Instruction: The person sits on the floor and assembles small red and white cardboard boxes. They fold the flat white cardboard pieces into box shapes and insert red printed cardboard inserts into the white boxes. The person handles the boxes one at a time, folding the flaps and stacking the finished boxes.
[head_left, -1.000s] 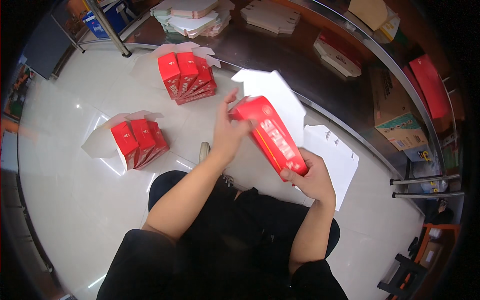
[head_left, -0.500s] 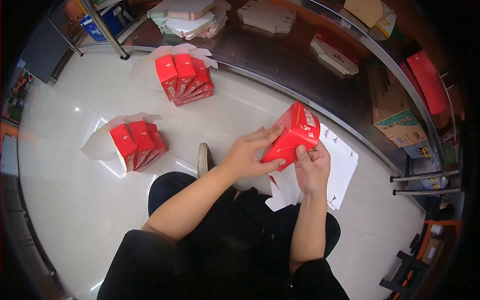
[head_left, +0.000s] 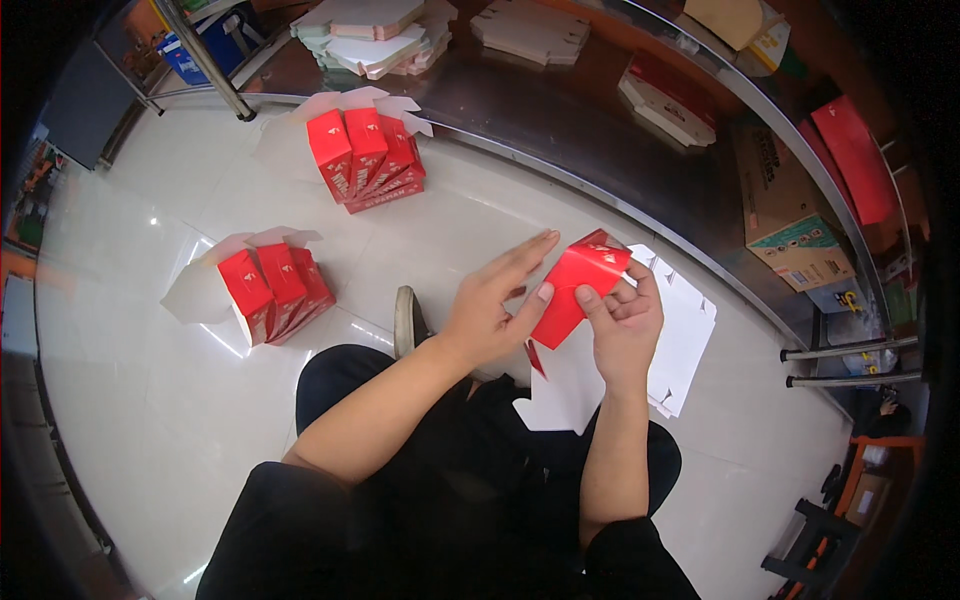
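I hold a small red carton (head_left: 575, 285) in front of me, above my lap. My right hand (head_left: 625, 325) grips its lower right side, fingers curled on it. The thumb of my left hand (head_left: 495, 300) presses against the carton's left face while its fingers stretch out flat above it. A white unfolded flap (head_left: 565, 390) hangs below the carton. Flat white carton blanks (head_left: 685, 335) lie on the floor just behind my right hand.
Two groups of folded red cartons with white flaps stand on the pale floor, one at the left (head_left: 275, 290), one further back (head_left: 365, 155). A dark curved counter (head_left: 560, 110) carries flat blanks and boxes. A brown cardboard box (head_left: 785, 215) sits at the right.
The long red carton has been turned and folded up into a compact shape. My left hand has moved from its top end to its left face.
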